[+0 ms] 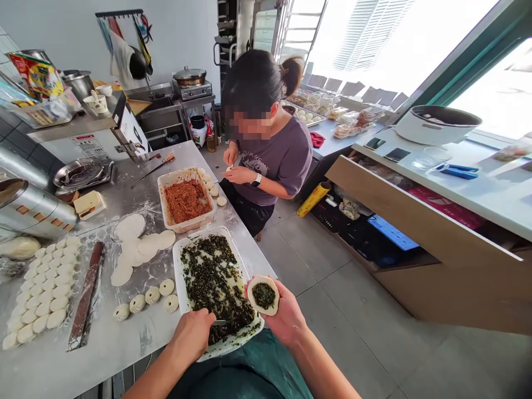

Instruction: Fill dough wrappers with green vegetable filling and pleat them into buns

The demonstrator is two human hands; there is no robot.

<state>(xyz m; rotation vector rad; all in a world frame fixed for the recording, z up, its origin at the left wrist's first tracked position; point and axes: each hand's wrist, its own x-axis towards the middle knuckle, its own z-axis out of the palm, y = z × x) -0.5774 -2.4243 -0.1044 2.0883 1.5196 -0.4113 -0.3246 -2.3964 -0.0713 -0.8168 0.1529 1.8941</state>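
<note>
My right hand (287, 318) cradles a round dough wrapper (271, 282) on its palm and fingers, with a mound of dark green filling (263, 296) in the middle. My left hand (193, 331) is closed around a metal filling spatula (219, 322), its handle hidden in the fist and its short blade over the greens. Beneath it, a white tray (178, 271) of chopped green filling (216, 271) overhangs the table's near edge. Several pleated buns (152, 295) sit left of the tray. Flat dough wrappers (143, 249) overlap behind them on the floured steel.
Across the table corner a co-worker (274, 144) pinches a small piece of dough. A tub (163, 185) of reddish filling stands beyond the tray. Further left lie a dark rolling pin (86, 296), rows of dough pieces (45, 288) and a knife (160, 164). A counter (415, 158) runs along the window.
</note>
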